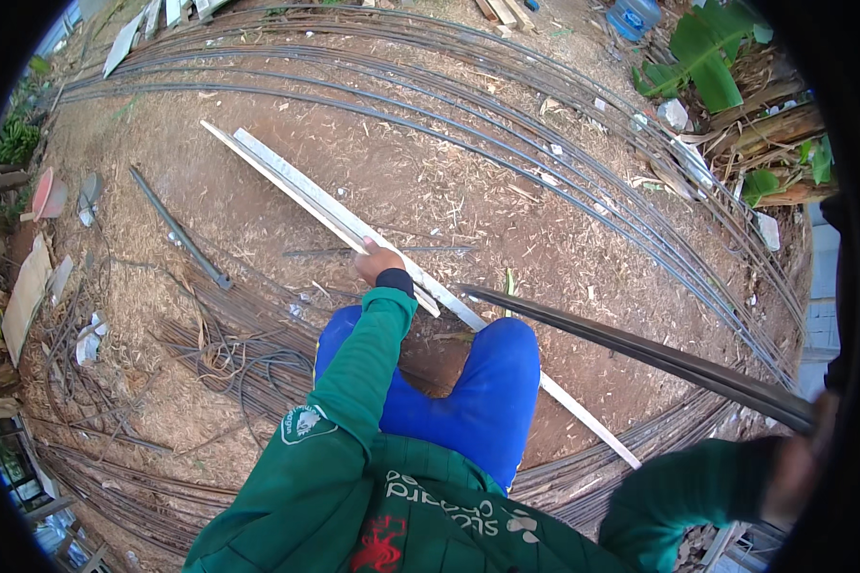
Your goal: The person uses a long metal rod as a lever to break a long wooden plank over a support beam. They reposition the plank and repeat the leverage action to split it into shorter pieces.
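My left hand (379, 263) is closed around a narrow pale wooden strip (296, 201) that slants up to the far left. Beside it lies a longer pale strip (583, 420), which passes under my right knee and out toward the lower right. At the right edge, my right hand (795, 473), blurred and partly cut off by the dark rim, grips the near end of a long dark machete-like blade (631, 346). The blade's tip points left, just right of the strips and in front of my knees.
Long metal rods (382, 110) curve across the ground ahead, and more rods (134, 463) lie at the lower left. A dark pipe (177, 227) and tangled wire (244, 358) lie to my left. A blue water jug (634, 17) and banana leaves (707, 57) are at the far right.
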`<state>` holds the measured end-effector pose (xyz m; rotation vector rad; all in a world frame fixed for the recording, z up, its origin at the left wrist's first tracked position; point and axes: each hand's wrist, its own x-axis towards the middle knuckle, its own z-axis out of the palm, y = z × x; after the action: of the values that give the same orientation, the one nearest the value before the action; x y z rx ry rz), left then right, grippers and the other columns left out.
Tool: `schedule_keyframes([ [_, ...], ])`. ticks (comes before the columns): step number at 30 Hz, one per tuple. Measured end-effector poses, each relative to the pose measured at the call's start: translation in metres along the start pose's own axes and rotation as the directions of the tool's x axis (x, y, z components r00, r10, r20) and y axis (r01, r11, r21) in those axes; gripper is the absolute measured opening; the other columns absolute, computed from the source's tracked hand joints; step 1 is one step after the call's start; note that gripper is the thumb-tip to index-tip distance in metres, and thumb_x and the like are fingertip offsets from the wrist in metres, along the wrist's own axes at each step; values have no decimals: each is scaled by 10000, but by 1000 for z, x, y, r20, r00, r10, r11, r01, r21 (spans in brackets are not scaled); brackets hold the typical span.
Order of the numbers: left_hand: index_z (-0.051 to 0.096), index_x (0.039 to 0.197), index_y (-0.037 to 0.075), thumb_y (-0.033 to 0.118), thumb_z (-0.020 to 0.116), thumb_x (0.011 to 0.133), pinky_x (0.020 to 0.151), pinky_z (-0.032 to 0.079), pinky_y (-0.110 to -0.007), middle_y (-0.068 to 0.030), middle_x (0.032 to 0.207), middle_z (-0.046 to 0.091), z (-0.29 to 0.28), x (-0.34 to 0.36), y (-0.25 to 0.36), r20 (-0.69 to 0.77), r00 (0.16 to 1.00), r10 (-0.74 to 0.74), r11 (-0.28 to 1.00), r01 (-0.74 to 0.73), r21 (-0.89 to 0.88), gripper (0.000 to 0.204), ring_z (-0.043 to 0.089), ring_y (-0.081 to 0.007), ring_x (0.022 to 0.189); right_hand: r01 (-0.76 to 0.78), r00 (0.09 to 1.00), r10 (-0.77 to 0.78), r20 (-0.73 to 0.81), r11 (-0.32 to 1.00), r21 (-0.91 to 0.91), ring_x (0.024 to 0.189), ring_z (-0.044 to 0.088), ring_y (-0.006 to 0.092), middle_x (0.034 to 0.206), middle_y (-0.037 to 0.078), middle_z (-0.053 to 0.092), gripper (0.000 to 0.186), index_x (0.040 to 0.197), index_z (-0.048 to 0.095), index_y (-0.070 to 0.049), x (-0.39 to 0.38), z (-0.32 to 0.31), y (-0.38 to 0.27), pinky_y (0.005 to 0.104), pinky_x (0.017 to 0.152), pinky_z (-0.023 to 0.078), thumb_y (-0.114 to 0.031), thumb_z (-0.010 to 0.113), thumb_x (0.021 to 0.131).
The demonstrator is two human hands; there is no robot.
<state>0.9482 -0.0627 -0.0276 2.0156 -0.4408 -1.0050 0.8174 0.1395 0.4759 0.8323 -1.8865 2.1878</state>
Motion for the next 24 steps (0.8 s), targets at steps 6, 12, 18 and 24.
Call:
schedule_keyframes([
  [6,597,1007,-118,409,494,1003,780,471,-536,-324,947,639,-1,-11,14,-50,998,30,973,-18,231,537,620,-492,910,-162,979,107,176,927,339,367,188,87,482,-32,184,466,659,289,-161,-85,38,167,245,331,167,-368,475,1033],
  [12,609,957,-116,324,588,964,759,474,-524,-316,911,649,-7,-12,12,-8,980,198,951,-190,243,440,630,-480,874,-42,949,-86,303,919,392,361,171,44,494,-59,237,368,713,353,-145,-56,47,175,232,313,141,-255,449,1051],
  [18,623,982,-137,225,647,915,770,493,-494,-329,921,656,-7,1,-8,36,926,375,840,-356,409,369,648,-466,874,-307,949,265,172,899,311,438,205,61,554,-54,240,387,720,365,-127,46,51,272,242,383,174,-303,480,1044],
  [24,616,926,-142,160,642,906,746,494,-478,-310,867,657,-7,12,-20,21,902,432,886,-429,176,304,654,-435,813,-485,873,479,92,832,269,477,202,71,591,-44,243,391,722,371,-123,112,48,393,252,418,184,-316,493,1040],
])
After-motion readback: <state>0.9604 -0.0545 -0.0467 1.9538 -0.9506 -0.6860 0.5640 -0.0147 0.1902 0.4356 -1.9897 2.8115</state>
